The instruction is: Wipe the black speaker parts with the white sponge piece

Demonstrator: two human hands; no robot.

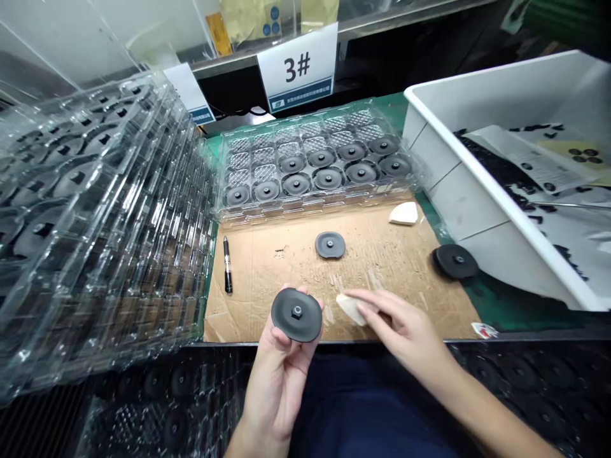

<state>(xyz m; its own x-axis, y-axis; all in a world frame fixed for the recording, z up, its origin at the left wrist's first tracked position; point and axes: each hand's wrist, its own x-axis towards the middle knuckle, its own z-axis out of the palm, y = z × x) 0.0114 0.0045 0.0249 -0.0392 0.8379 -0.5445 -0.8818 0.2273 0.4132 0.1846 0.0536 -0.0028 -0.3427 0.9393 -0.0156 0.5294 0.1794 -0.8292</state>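
Note:
My left hand (pixel 286 372) is closed around the edges of a black oval plastic part (pixel 296 315), whose raised centre boss faces up. To its right, my right hand (pixel 398 321) pinches a white wedge-shaped sponge (pixel 351 308) between thumb and fingers, just above the cardboard and apart from the part. A second black oval part (pixel 330 245) lies on the cardboard sheet (pixel 258 254) beyond my hands. Behind it, a clear plastic blister tray (pixel 252 210) holds several like parts in its front and right pockets.
Tall stacks of clear trays (pixel 176 254) stand at left. At right is a white bin (pixel 477 172) with black scraps and bags. A stacked pair of black parts (pixel 455 261) sits beside it. A pen (pixel 227 267) and another white sponge (pixel 404 214) lie on the cardboard.

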